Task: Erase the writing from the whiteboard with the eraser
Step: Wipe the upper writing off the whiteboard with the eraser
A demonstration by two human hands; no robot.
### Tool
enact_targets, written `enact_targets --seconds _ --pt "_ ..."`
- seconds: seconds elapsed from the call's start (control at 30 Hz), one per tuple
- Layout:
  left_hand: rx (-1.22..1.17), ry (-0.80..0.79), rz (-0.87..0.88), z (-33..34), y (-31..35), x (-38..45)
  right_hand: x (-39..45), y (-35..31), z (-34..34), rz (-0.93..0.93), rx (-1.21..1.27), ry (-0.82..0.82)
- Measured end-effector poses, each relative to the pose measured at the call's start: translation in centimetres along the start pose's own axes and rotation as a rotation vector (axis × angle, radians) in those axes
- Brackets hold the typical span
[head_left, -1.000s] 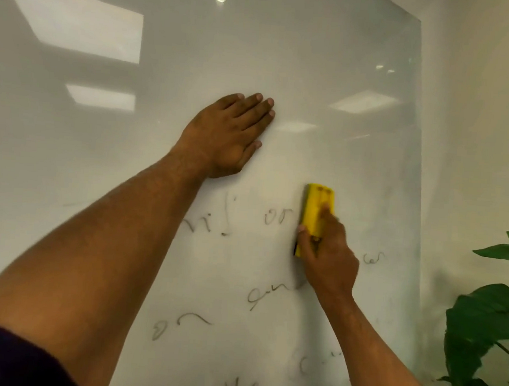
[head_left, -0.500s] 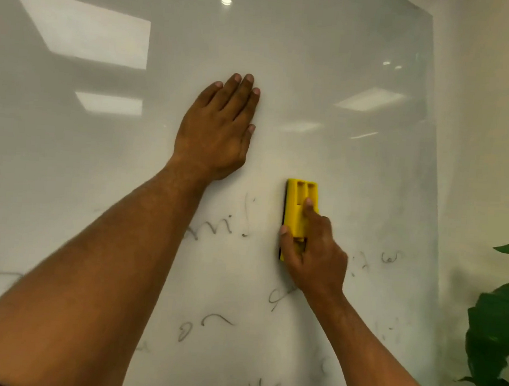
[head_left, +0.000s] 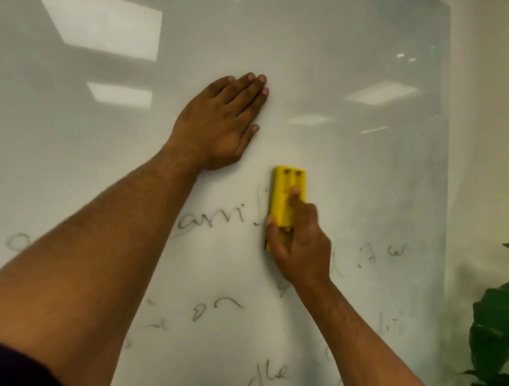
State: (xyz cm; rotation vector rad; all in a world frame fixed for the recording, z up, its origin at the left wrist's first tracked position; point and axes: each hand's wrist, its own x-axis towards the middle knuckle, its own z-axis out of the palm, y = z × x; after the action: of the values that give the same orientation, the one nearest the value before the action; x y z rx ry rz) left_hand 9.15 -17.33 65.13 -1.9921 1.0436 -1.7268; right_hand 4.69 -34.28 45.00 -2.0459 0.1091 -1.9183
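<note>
- Right hand [head_left: 299, 250]: grip closed around yellow eraser [head_left: 286, 199], upright, pressed to whiteboard [head_left: 354, 175] centre, beside faint writing [head_left: 212, 221].
- Left hand [head_left: 222, 124]: grip empty, palm flat on whiteboard above.

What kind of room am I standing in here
Probably an office or meeting room: a large glass whiteboard on the wall reflects rectangular ceiling light panels, and a leafy potted plant stands beside it.

whiteboard [head_left: 330, 77] | handwriting [head_left: 209, 308]: "on", "the" | rest smeared, unreadable
</note>
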Motion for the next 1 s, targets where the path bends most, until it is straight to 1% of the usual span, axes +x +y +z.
enact_targets --seconds 0.03,0.07,0.1,0.13,0.17,0.2,0.23,0.27,0.3,0.33,0.37,0.43,0.47,0.5,0.57,0.6,0.63,0.67,0.73,0.77,0.8,0.87,0.9,0.93,1.0 --pt "0.001 0.002 -0.003 0.0 0.0 0.0 -0.3 0.4 -0.1 -0.117 -0.041 -0.021" --pt "0.0 0.004 -0.004 0.0 0.1 -0.1 -0.1 0.8 -0.3 -0.119 -0.104 -0.015" --pt "0.0 0.005 -0.004 0.0 0.1 -0.2 0.3 0.9 -0.3 0.009 -0.122 0.019" --pt "0.0 0.004 -0.002 0.0 0.1 -0.2 0.7 0.4 -0.2 0.191 -0.094 0.076" --pt "-0.001 0.001 0.0 0.0 0.1 -0.3 0.8 -0.3 0.0 0.298 -0.076 0.093" --pt "-0.002 -0.001 0.002 -0.1 0.1 -0.3 0.6 -1.0 0.3 0.278 -0.061 0.077" --pt "-0.006 -0.002 0.005 -0.1 0.1 -0.4 0.1 -1.8 0.4 0.155 -0.032 0.021" --pt "-0.006 -0.002 0.009 -0.1 0.1 -0.4 -0.6 -2.1 0.5 -0.019 -0.012 -0.042" --pt "-0.002 -0.002 0.015 -0.2 0.1 -0.4 -1.0 -1.7 0.4 -0.183 -0.046 -0.07" --pt "0.005 -0.002 0.022 -0.1 0.1 -0.5 -0.8 -1.0 0.1 -0.252 -0.094 -0.061" --pt "0.013 -0.003 0.033 -0.1 0.0 -0.6 -0.2 -0.4 -0.2 -0.169 -0.124 -0.04" --pt "0.028 -0.007 0.075 -0.1 -0.5 -0.9 0.7 -0.7 -0.2 0.26 -0.018 0.052" --pt "0.034 -0.009 0.105 -0.3 -0.9 -1.1 0.7 -1.1 0.0 0.361 0.026 0.065" --pt "0.039 -0.012 0.141 -0.5 -1.4 -1.2 0.5 -1.7 0.2 0.313 0.032 0.05" --pt "0.048 -0.015 0.21 -1.1 -2.5 -1.6 -0.8 -2.4 -0.1 0.024 0.052 -0.05" --pt "0.052 -0.006 0.224 -1.3 -3.1 -1.9 -1.1 -1.9 -0.3 -0.107 0.022 -0.073" --pt "0.051 0.014 0.213 -1.4 -3.6 -2.3 -0.8 -1.1 -0.5 -0.148 -0.034 -0.069" --pt "0.046 0.034 0.172 -1.4 -4.0 -2.7 -0.2 -0.7 -0.6 -0.058 -0.066 -0.046" --pt "0.03 0.06 0.046 -1.4 -4.3 -3.4 0.7 -1.2 -0.3 0.297 0.009 0.031" --pt "0.026 0.063 -0.006 -1.5 -4.3 -3.7 0.7 -2.0 0.0 0.332 0.017 0.042" --pt "0.026 0.058 -0.033 -1.6 -4.3 -3.8 0.4 -2.8 0.3 0.228 0.015 0.027" --pt "0.037 0.035 -0.02 -1.8 -4.4 -4.0 -1.1 -3.7 0.7 -0.145 0.004 -0.045" --pt "0.047 0.028 -0.002 -1.9 -4.6 -4.1 -1.2 -3.6 0.7 -0.269 -0.042 -0.047" --pt "0.058 0.018 0.021 -2.0 -4.8 -4.1 -0.8 -3.5 0.7 -0.25 -0.078 -0.031" --pt "0.066 -0.019 0.074 -2.3 -5.5 -4.4 -0.5 -5.1 1.0 0.099 0.009 0.045"
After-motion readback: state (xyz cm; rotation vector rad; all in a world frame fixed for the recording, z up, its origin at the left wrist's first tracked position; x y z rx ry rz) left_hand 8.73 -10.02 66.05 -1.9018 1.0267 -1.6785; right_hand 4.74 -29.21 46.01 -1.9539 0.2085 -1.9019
